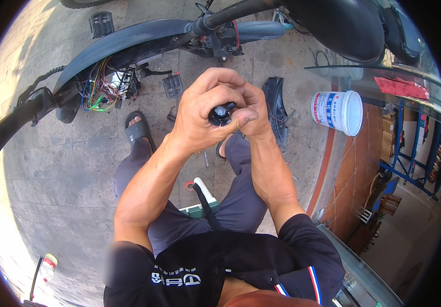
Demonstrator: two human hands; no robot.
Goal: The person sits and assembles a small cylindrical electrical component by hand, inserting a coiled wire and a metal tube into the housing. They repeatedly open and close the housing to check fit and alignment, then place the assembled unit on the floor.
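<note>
Both my hands are raised in front of me, below the frame of a dark electric bike. My left hand wraps its fingers round a small black cylindrical part, whose open end faces up and shows a pale, shiny centre. My right hand is closed on the same part from the other side, its thumb lying along the near right edge. The fingers cover most of the part, so its full length and exact kind cannot be seen. Beyond my left hand, a bundle of coloured wires hangs from the bike's opened frame.
A pedal is at the bike's near side; another pedal-like piece is farther left. A black curved cover lies right of my hands. A white bucket stands by a glass counter with a red cloth. A green toolbox sits between my legs.
</note>
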